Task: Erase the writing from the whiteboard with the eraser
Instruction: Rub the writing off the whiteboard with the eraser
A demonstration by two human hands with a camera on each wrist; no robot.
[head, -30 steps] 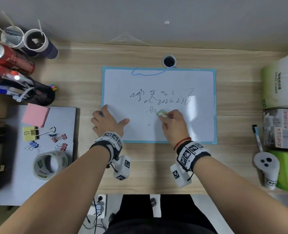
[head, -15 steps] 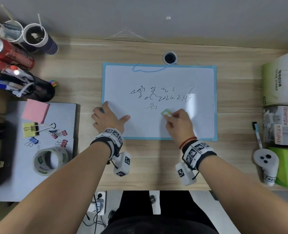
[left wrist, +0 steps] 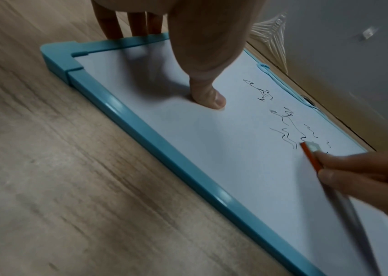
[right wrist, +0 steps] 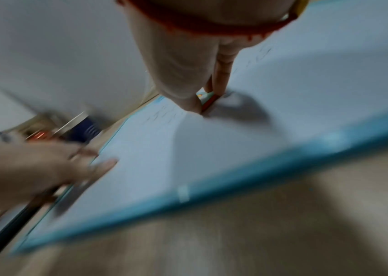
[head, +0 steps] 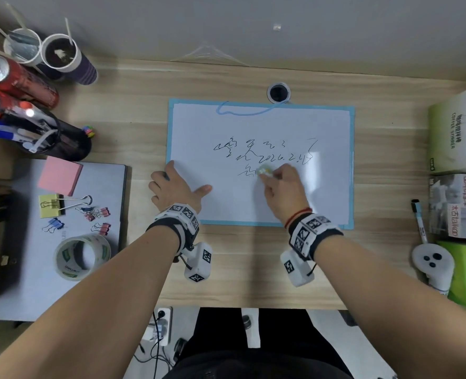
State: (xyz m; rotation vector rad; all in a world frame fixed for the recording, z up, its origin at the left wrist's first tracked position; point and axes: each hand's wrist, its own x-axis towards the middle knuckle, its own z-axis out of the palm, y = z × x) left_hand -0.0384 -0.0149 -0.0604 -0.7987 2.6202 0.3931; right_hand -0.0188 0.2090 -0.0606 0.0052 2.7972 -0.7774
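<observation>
Seen from the head camera, a blue-framed whiteboard [head: 259,127] lies flat on a wooden desk [head: 133,86], black writing [head: 264,155] across its middle. The right hand [head: 284,188] pinches a small eraser [head: 264,170] in its fingertips and holds it on the board at the lowest scrawl, while the left hand [head: 173,188] lies spread at the board's left edge, thumb out on the white surface. A roll of tape [head: 82,257], binder clips [head: 95,213] and a pen cup [head: 59,140] sit well to the left; a marker [head: 419,221] lies to the right. From the left wrist, the thumb [left wrist: 208,97] presses the board, three fingers [left wrist: 112,26] resting at the frame's corner, and the eraser, orange underneath, touches the writing's end. The right wrist view is blurred: fingers [right wrist: 223,74] grip the eraser against the board, the left hand flat in the foreground.
</observation>
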